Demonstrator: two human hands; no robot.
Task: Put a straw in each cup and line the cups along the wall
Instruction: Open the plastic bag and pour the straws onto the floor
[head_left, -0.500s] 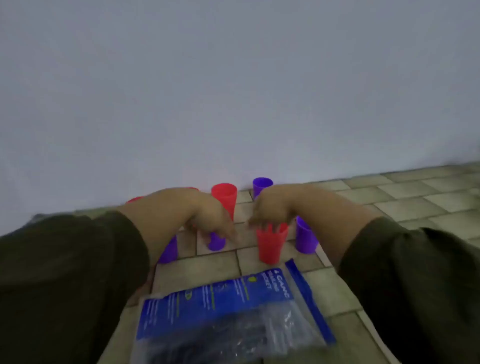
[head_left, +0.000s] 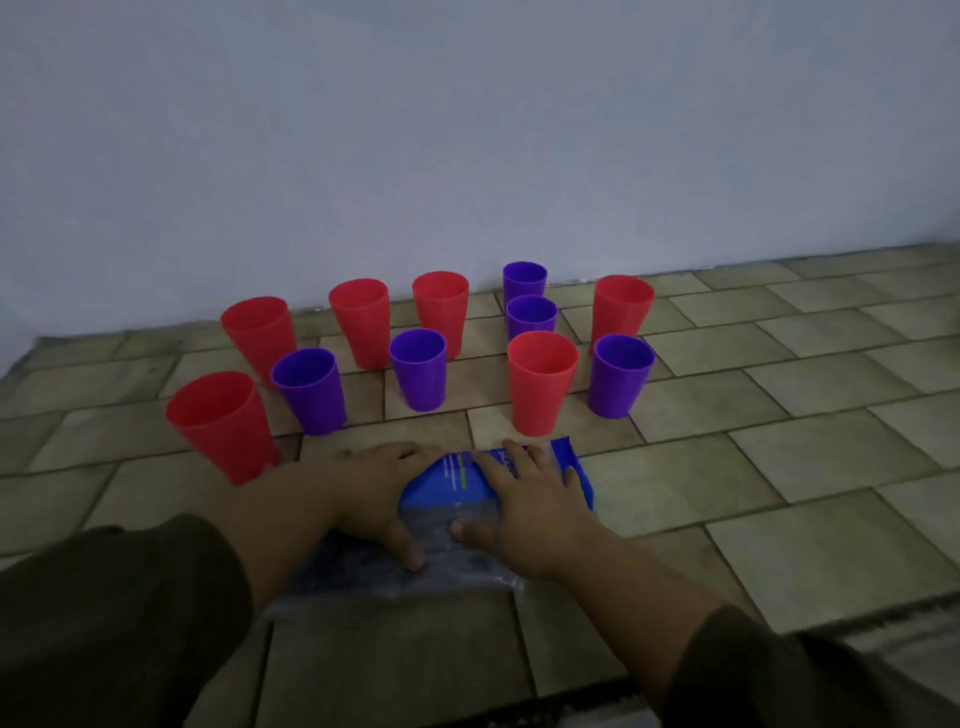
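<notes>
Both hands have dropped from the cups, left hand and right hand now pressing spread fingers flat on the straw packet.

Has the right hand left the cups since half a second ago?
Yes. The right hand pulled back from the near red cup onto the straw packet.

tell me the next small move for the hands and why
Probably open the straw packet: the left hand and right hand both rest on it, it looks unopened, and the red and purple cups, like the nearest red cup, hold no straws.
</notes>
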